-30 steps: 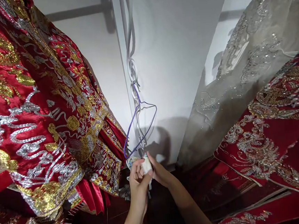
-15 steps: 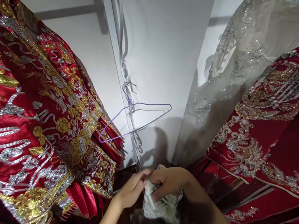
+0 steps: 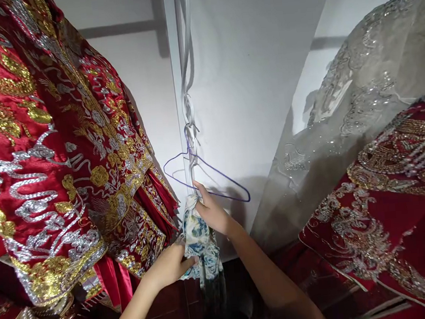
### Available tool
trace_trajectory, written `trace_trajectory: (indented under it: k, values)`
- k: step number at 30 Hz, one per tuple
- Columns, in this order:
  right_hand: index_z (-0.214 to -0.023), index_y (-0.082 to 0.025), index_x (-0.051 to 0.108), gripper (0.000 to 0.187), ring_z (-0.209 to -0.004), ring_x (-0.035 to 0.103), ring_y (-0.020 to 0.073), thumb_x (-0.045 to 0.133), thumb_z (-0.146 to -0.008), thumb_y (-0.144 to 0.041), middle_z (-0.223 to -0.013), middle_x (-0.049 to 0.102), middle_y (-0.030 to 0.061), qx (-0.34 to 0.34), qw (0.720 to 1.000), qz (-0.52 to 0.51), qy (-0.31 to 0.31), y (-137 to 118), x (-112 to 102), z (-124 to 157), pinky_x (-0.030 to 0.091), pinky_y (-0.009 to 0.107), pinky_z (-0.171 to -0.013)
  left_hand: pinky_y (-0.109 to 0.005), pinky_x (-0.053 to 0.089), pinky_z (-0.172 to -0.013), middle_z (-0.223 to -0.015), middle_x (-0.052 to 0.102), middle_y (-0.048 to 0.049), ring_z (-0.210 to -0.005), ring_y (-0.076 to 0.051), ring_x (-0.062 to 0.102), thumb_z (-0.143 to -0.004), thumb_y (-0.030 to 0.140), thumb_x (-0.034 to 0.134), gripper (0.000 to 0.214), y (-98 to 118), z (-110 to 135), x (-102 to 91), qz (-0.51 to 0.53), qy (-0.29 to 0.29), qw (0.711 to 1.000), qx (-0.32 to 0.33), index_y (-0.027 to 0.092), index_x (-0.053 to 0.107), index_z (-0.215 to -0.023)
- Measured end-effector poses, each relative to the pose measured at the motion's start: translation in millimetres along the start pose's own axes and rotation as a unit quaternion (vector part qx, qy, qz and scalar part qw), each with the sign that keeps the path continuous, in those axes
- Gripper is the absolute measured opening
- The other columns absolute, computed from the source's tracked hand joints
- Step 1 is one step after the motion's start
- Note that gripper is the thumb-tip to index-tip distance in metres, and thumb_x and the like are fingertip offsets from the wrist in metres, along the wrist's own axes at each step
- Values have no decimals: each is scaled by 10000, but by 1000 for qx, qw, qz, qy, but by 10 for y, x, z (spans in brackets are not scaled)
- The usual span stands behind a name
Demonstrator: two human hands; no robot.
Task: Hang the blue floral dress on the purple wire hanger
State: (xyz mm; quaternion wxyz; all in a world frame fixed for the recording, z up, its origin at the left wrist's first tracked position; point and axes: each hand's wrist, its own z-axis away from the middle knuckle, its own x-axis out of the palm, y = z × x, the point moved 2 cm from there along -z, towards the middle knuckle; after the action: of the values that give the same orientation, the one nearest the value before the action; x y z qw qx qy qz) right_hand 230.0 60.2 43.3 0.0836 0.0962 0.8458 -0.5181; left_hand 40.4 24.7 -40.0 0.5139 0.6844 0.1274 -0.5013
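A white garment with a blue floral print [image 3: 196,233] hangs bunched between my hands. Its kind is unclear, and its dark lower part fades into shadow. Closed on its upper end is my right hand [image 3: 215,211], one finger stretched upward close to the bottom bar of a purple wire hanger [image 3: 223,176]. Lower down, my left hand [image 3: 169,265] grips the garment's left side, thumb in front and the other fingers mostly hidden behind. The hanger hooks onto a white hanging chain of loops [image 3: 189,109] and sits tilted, right end low. Whether the finger touches the bar, I cannot tell.
A red jacket with gold and silver embroidery [image 3: 95,135] hangs at the left. On the right are a sheer beaded pale dress [image 3: 369,81] and a red beaded garment [image 3: 398,203]. Behind the hanger stands a white wall [image 3: 249,72]; dark floor shows below.
Both hands have separated along the garment, the right rising to the hanger and the left staying lower. The garment is lifted and more spread out. The hanger has swung, its right end dropping.
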Motion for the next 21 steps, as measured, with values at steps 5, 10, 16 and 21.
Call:
trace_trajectory:
  k: [5,10,16,21]
  values:
    - [-999,-234,622,231,-800,588,214,457,-837,-238,-778,638,25,58,986,151,49,476,-262,-111,415,282,-712,-300,364,-597,-640,672,-89,-613,-249,624,-903,548,475,468,-292,-47,-323,-43,-25,988,-146,205,580,-603]
    - [-657,-232,440,169,-608,446,171,430,-825,-250,-571,470,-21,43,959,271,68,513,-680,-147,279,271,-591,-353,442,-720,-897,745,-161,-879,-327,699,-960,434,364,427,-273,-91,-777,-144,102,966,-190,192,707,-881]
    - [-584,-214,375,263,-566,396,145,489,-801,-307,-530,387,-34,70,946,301,101,335,-971,-130,209,276,-560,-431,456,-993,-1360,593,-156,-1209,-337,597,-982,487,337,493,-68,-114,-978,-112,218,961,-126,170,586,-1266]
    - [-589,-213,365,265,-568,383,142,499,-797,-309,-534,377,-35,68,944,311,90,300,-964,-67,205,286,-562,-430,361,-1135,-1424,516,-140,-1336,-294,487,-978,468,416,468,56,-203,-1124,-29,317,948,-3,163,539,-1311]
